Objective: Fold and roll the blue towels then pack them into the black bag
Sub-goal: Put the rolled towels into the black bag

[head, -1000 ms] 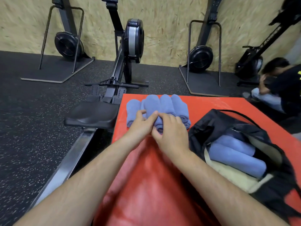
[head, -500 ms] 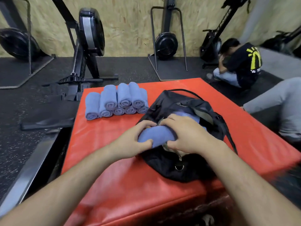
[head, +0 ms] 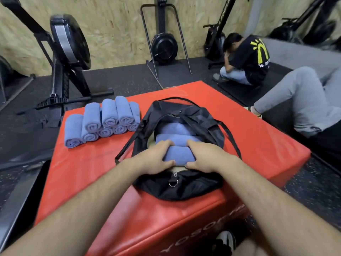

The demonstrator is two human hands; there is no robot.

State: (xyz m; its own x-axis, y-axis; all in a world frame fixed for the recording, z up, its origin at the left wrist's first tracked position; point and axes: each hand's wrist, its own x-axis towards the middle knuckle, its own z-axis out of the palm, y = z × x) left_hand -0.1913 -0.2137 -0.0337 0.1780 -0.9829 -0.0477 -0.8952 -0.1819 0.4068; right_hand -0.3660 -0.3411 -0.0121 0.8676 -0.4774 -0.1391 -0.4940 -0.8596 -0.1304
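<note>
Gripping one rolled towel (head: 178, 154) from either end, the left hand (head: 154, 158) and right hand (head: 205, 156) curl round it at the near edge of the open bag (head: 206, 119). Two more rolls (head: 173, 134) lie inside behind it. The bag sits on a red mat (head: 92, 163), with a stack of rolled towels (head: 103, 121) just left of it.

Even indoor light, soft shadows; wide-angle bending and slight blur toward the edges.
</note>
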